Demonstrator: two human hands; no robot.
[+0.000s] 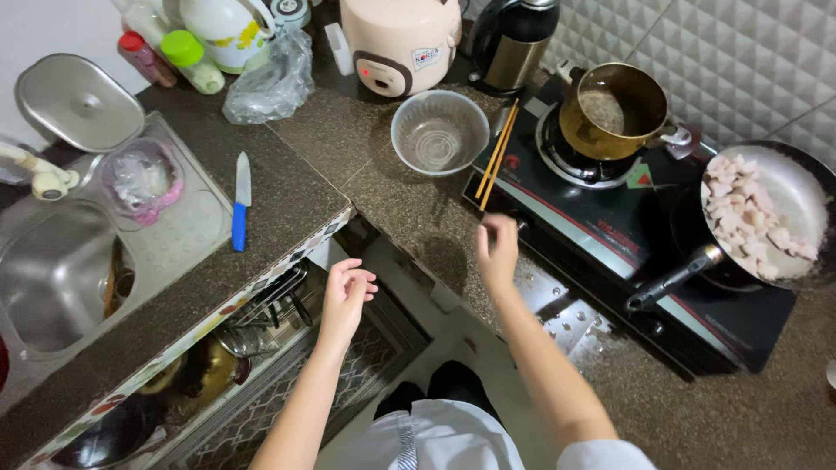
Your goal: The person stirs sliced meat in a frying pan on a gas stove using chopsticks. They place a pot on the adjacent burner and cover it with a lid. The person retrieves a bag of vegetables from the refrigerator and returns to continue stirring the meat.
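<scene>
One pair of orange chopsticks (pixel 497 155), slim and straight, lies slanted across the stove's (pixel 610 235) left edge beside the single clear bowl (pixel 440 132). The right hand (pixel 498 252) hovers just below them (fingers loosely curled, holding nothing); the left hand (pixel 345 298) hangs open off the desk (pixel 409 209) edge.

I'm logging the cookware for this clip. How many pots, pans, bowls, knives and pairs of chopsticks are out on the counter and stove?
Pot: 1
Frying pan: 1
Clear bowl: 1
Blue-handled knife: 1
Pair of chopsticks: 1, right hand just below it
Total: 5
</scene>
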